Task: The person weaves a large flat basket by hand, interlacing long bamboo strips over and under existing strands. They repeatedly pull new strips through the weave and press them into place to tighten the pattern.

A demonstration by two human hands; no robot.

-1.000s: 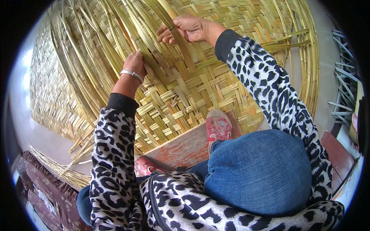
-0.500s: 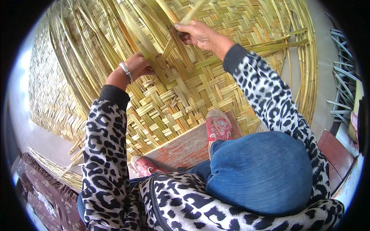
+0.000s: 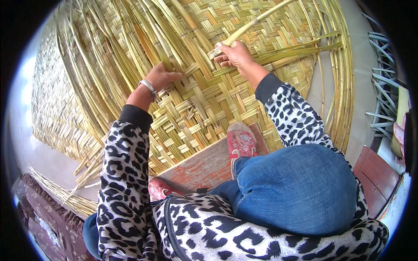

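A woven reed mat [image 3: 209, 102] in a twill pattern spreads out in front of me, with long loose reed strips [image 3: 115, 52] running up from its weave at the left. My right hand [image 3: 237, 55] pinches the near end of a pale flattened reed strip [image 3: 257, 21], which slants up to the right above the mat. On the weave to the left rests my left hand [image 3: 160, 79], a bracelet at its wrist. Its thumb is stretched out over the reed strips and apart from the fingers, which are partly hidden. I see nothing held in it.
My red shoes [image 3: 242, 141] are on a worn reddish board [image 3: 198, 167] at the mat's near edge. More long reeds [image 3: 344, 87] curve along the right side. A bundle of thin stalks [image 3: 65, 191] lies at the lower left. Grey-blue metal bars [image 3: 383, 82] stand at far right.
My right hand has moved a little right and down, swinging its reed strip over to the right. My left hand has shifted slightly right, and the strips beside it now lie lower on the mat.
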